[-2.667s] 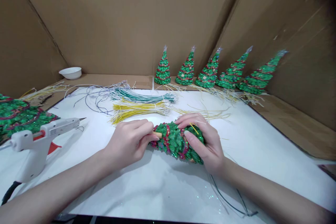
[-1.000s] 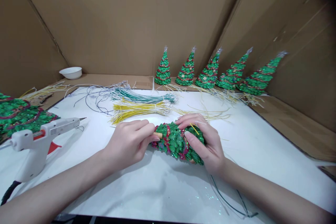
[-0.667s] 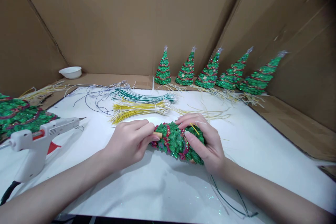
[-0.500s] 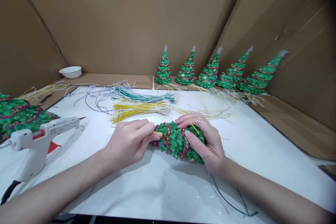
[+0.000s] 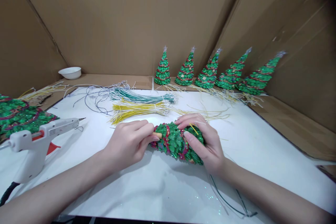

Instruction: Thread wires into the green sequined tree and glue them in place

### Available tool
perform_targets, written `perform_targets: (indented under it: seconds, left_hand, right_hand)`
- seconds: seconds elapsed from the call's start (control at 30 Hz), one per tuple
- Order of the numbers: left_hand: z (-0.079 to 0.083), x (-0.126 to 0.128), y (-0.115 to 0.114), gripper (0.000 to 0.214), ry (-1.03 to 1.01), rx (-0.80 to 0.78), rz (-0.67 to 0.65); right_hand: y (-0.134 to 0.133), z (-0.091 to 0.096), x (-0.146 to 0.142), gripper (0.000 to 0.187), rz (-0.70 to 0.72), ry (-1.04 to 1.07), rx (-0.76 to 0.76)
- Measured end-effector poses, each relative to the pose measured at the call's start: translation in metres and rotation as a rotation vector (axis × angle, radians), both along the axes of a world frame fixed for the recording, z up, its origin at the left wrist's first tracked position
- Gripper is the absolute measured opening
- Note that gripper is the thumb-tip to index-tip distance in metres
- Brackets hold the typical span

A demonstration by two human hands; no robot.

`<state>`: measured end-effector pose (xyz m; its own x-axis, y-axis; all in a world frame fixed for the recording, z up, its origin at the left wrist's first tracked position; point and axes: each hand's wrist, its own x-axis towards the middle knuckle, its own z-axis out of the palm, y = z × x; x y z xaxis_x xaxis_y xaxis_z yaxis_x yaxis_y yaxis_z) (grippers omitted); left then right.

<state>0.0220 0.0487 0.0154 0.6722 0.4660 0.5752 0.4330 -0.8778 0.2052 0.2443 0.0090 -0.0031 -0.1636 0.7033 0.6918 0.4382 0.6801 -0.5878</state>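
Observation:
A small green glittery Christmas tree (image 5: 175, 142) with red garland lies on its side over the white board (image 5: 162, 189). My right hand (image 5: 206, 145) wraps round its wide base end, a thin yellow wire (image 5: 193, 128) crossing near the fingers. My left hand (image 5: 130, 143) is closed in a pinch at the tree's tip, where a tan stub (image 5: 157, 135) sticks out. Thin wires (image 5: 228, 203) trail from the base toward me.
A white hot glue gun (image 5: 39, 140) lies at left, beside more green trees (image 5: 18, 115). Yellow (image 5: 139, 109) and green (image 5: 141, 96) wire bundles lie behind my hands. Several finished trees (image 5: 210, 71) stand along the cardboard wall; a white bowl (image 5: 69, 72) sits at back left.

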Motion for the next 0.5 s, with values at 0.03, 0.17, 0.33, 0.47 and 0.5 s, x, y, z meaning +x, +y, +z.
perform_targets:
  seconds: [0.03, 0.17, 0.33, 0.47, 0.5]
  left_hand:
    - [-0.0001, -0.0001, -0.0001, 0.026, 0.0, -0.001, -0.002]
    - [-0.0004, -0.0003, -0.0007, 0.026, -0.005, -0.012, -0.009]
    - [-0.0001, -0.0001, -0.0006, 0.026, 0.004, -0.021, -0.008]
    - [-0.0008, -0.0003, -0.0007, 0.026, 0.004, -0.016, -0.002]
    - [-0.001, -0.0004, -0.0008, 0.026, 0.004, -0.016, -0.001]
  right_hand:
    - [-0.0001, 0.0, 0.0001, 0.012, 0.0, -0.001, 0.001]
    - [-0.0003, 0.0, 0.0005, 0.013, 0.009, 0.004, 0.007]
    - [0.0001, -0.0001, 0.0002, 0.013, 0.011, 0.007, 0.0]
    - [0.0004, 0.0, -0.0005, 0.013, 0.004, 0.005, 0.006]
    - [0.0004, 0.0001, -0.0005, 0.013, 0.002, 0.003, 0.007]
